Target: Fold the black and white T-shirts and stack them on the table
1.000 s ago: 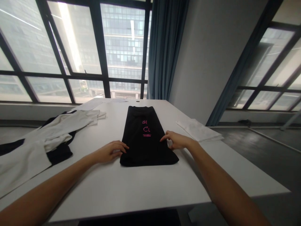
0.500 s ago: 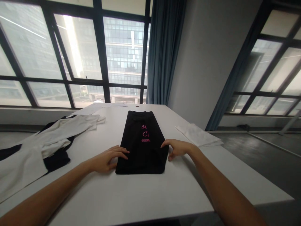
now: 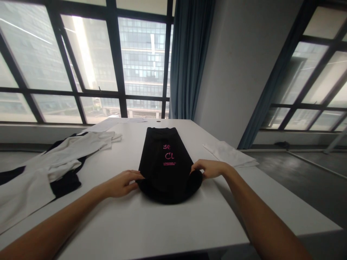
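A folded black garment with pink lettering lies lengthwise on the white table. Its near end is lifted at both sides and sags into a curve between the hands. My left hand pinches the left edge, thumb below and fingers on top. At the right edge my right hand is closed on the cloth, with part of the black fabric bulging beneath its fingers.
White and black garments are spread in a loose heap on the table's left side. A folded white cloth rests near the right edge. Windows, a blue curtain and a pillar stand beyond the table.
Both hands have closed on the sides of the black garment. Its near end, flat and straight before, has risen at the sides and now curves.
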`<move>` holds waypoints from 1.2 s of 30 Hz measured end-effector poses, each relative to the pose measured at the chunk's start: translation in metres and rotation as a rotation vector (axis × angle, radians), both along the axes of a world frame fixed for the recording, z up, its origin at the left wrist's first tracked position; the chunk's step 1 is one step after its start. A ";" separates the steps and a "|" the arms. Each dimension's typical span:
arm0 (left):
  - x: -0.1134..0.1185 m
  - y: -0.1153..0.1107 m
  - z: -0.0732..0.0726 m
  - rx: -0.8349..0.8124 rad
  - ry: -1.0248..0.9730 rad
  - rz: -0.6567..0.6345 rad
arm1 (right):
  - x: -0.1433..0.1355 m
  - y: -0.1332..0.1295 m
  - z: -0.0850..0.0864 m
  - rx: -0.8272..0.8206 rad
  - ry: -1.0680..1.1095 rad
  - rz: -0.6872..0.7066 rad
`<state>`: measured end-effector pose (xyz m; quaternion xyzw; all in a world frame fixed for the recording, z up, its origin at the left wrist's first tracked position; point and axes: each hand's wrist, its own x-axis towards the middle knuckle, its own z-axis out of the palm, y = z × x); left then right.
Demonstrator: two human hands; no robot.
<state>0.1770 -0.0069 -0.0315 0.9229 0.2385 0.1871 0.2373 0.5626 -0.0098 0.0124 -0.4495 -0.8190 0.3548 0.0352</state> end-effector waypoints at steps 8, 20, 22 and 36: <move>0.009 -0.019 0.007 -0.384 -0.206 -0.018 | 0.002 -0.012 0.015 -0.245 0.278 0.140; -0.007 0.054 -0.036 -0.305 -0.336 0.627 | -0.008 0.052 -0.063 0.291 0.201 -0.618; -0.006 0.052 -0.038 -0.214 -0.266 0.612 | -0.009 0.052 -0.065 0.327 0.163 -0.600; 0.018 0.092 0.002 0.097 -0.516 0.647 | -0.012 0.063 -0.062 0.812 0.422 -0.702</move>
